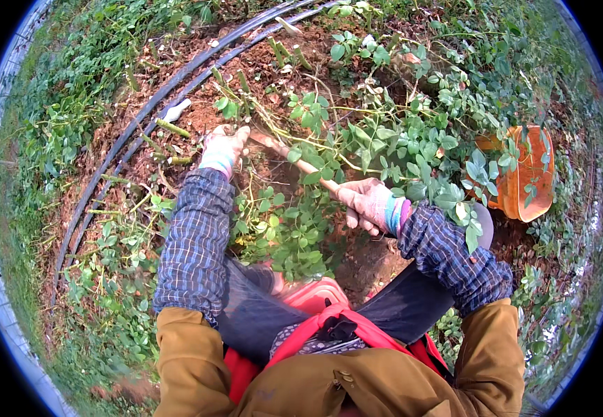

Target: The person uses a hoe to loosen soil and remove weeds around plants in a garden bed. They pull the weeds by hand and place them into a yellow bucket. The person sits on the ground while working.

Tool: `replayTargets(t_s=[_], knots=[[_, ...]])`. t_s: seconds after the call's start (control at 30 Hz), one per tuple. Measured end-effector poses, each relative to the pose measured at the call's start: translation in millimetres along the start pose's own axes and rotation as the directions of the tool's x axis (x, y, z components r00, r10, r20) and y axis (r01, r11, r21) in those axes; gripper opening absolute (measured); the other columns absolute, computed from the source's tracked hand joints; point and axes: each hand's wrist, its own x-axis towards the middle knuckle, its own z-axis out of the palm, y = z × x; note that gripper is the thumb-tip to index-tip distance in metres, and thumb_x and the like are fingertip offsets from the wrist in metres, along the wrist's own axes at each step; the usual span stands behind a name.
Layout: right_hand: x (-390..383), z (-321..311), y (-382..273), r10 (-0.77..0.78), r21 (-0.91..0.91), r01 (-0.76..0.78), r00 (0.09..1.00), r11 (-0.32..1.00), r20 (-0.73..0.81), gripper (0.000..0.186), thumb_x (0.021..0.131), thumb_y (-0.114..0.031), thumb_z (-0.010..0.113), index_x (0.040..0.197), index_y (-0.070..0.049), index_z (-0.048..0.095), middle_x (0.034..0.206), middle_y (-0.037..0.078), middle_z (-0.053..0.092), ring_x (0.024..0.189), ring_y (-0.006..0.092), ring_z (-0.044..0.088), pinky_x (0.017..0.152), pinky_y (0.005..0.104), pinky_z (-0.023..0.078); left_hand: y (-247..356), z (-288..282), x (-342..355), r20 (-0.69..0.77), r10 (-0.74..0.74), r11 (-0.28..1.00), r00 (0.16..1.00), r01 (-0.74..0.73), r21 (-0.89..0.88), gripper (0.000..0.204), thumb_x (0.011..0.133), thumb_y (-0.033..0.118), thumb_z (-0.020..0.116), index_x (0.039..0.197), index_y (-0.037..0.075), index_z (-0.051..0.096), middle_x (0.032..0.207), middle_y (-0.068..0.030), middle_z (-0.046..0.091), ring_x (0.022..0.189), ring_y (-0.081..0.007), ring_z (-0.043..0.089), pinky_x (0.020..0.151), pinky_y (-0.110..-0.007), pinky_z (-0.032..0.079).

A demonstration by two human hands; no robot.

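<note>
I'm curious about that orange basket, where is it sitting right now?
In the head view the orange basket lies on the soil at the far right, half hidden by leafy plants, beyond the right hand.

An orange basket (524,182) sits right; black hoses (155,104) curve left.

Blue plaid oversleeves (194,236), mustard jacket (357,382), red straps (385,340), pale striped-cuff gloves (225,149).

Tool head beyond left hand (223,147) hidden in stems; orange basket (527,177) partly screened by leaves (413,149)
</note>
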Motion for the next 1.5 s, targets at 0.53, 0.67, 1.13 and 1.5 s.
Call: replayTargets(t_s=[0.53, 0.67, 1.13, 1.5], knots=[[26, -8, 66, -0.701, -0.695, 0.455, 0.706, 0.557, -0.1, 0.034, 0.094, -0.032, 0.051, 0.123, -0.017, 0.056, 0.079, 0.01, 0.063, 0.067, 0.0253, 0.061, 0.061, 0.0372, 0.047, -9, -19, 7, -0.028, -0.105, 0.845, 0.994, 0.074, -0.53, 0.04, 0.082, 0.011, 0.067, 0.115, 0.006, 0.045, 0.08, -0.0093, 0.06, 0.051, -0.0203, 0.058, 0.036, -0.03, 0.037], [-4, 7, 66, -0.319, -0.216, 0.3, 0.946, 0.929, -0.06, 0.031, 0.094, -0.03, 0.048, 0.119, -0.012, 0.054, 0.064, -0.001, 0.056, 0.047, 0.0089, 0.051, 0.042, 0.0259, 0.04, -14, -44, 0, -0.056, -0.076, 0.782, 0.996, 0.025, -0.623, 0.02, 0.083, 0.01, 0.066, 0.099, 0.008, 0.053, 0.074, -0.0074, 0.06, 0.049, -0.0192, 0.058, 0.035, -0.028, 0.036], [-73, 44, 74, -0.111, 0.323, 0.09, 0.993, 0.942, 0.045, 0.047, 0.094, -0.024, 0.051, 0.136, -0.005, 0.039, 0.069, 0.004, 0.062, 0.038, 0.008, 0.044, 0.033, 0.0223, 0.034, -3, -59, -30, -0.149, -0.022, 0.979, 0.989, -0.008, -0.202, 0.047, 0.081, 0.02, 0.067, 0.12, 0.001, 0.052, 0.089, -0.0076, 0.064, 0.064, -0.0166, 0.063, 0.054, -0.031, 0.051], [-76, 25, 73, -0.061, 0.196, 0.056, 0.998, 0.979, 0.018, 0.047, 0.092, -0.028, 0.052, 0.132, -0.003, 0.044, 0.065, 0.003, 0.059, 0.037, 0.0055, 0.043, 0.033, 0.0196, 0.033, 33, 22, -24, -0.076, -0.028, 0.948, 0.997, 0.051, 0.314, 0.082, 0.073, 0.045, 0.071, 0.133, -0.002, 0.043, 0.129, -0.0257, 0.051, 0.12, -0.0352, 0.05, 0.1, -0.039, 0.04]])
